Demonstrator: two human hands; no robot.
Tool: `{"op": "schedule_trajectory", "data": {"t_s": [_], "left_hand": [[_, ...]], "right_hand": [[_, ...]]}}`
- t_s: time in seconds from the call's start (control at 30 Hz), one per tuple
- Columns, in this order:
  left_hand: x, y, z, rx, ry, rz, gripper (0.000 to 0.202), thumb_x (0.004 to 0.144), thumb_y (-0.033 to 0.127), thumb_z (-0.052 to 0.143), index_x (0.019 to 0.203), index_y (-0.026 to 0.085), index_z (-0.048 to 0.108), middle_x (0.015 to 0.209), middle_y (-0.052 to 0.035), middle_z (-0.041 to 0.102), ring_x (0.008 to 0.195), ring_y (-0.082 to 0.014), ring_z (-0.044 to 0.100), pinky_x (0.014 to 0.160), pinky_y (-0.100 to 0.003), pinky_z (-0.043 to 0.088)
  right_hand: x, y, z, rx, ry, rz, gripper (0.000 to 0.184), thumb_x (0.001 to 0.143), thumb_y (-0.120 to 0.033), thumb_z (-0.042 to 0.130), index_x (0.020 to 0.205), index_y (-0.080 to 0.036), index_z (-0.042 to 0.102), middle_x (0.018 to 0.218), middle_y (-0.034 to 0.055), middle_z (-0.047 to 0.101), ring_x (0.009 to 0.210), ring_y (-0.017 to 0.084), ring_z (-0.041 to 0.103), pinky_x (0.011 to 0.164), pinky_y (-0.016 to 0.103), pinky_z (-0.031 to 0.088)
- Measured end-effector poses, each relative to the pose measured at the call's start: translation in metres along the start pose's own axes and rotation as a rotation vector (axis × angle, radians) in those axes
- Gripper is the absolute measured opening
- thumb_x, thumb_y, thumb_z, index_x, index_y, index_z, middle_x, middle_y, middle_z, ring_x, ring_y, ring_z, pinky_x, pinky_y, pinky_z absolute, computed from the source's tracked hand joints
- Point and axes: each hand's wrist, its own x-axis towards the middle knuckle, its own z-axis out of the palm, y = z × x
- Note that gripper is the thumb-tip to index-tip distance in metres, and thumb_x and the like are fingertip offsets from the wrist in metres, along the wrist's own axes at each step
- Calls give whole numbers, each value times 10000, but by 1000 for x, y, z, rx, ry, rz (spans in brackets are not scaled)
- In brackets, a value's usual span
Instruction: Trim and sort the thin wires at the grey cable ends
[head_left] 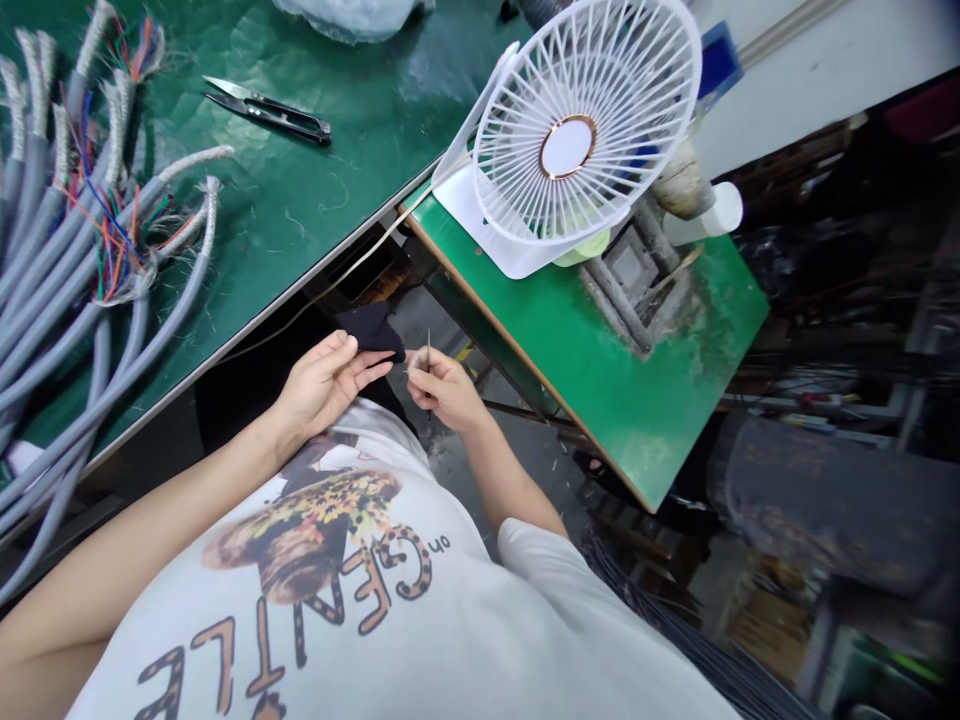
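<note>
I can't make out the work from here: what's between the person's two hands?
In the head view, a black cloth scrap lies between the left hand and right hand, which holds a thin metal pin.

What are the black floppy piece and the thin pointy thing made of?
The black piece at the left hand looks like soft cloth: matte, with limp folds, though it could be foam. The thin pointy thing at the right hand looks like metal, thin and grey, but it is too small to be sure.

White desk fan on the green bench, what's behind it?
Past the white desk fan sit a white cylinder, a tan lump and a blue object. The fan's solid hub hides whatever lies directly behind it.
</note>
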Motion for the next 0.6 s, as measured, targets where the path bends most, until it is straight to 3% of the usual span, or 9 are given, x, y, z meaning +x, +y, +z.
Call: {"op": "schedule_trajectory", "data": {"t_s": [0.1,0.27,0.37,0.4,0.5,0.57,0.6], "left_hand": [[1,-3,-1,-10,-9,-26,207,815,209,662,733,168,477,813,-7,675,912,-182,695,861,-338,544],[7,-8,-10,85,30,-26,226,772,235,693,719,161,487,763,3,609,854,-165,676,677,-234,538],[15,-7,-22,249,92,90,216,726,257,702,876,173,572,945,-29,628,931,-162,635,662,-202,505],[17,-6,-25,325,94,164,343,693,234,712,1008,199,583,1095,-48,616,1009,-175,612,691,-207,503],[20,-3,-30,576,-54,343,874,579,129,750,1363,316,411,1494,-74,355,1283,-252,444,827,-263,497],[20,-4,-28,697,-215,349,975,552,107,772,1414,324,371,1548,-65,276,1350,-281,367,882,-283,487],[20,-5,-26,721,-269,325,936,563,118,776,1402,306,407,1527,-64,326,1329,-279,399,877,-277,492]], "right_hand": [[9,11,7,127,36,-46,352,694,-390,755,803,-204,476,501,-100,426,395,29,293,371,144,143],[15,5,11,252,109,-104,371,623,-337,793,792,-194,495,586,-70,530,374,4,267,361,144,156],[13,-6,5,321,68,-79,346,617,-287,793,786,-192,506,569,-82,501,362,-3,228,351,139,140],[12,-9,4,339,54,-67,336,622,-273,789,784,-191,506,562,-86,485,360,-4,217,348,137,135],[10,-14,5,374,24,-27,305,636,-234,772,773,-186,504,545,-92,447,357,-7,188,341,131,122],[11,-16,8,385,24,-11,282,649,-216,757,772,-184,506,542,-94,440,358,-6,174,336,128,120],[12,-17,10,385,30,-9,268,661,-212,748,771,-184,505,543,-93,439,359,-5,169,335,127,122]]}}
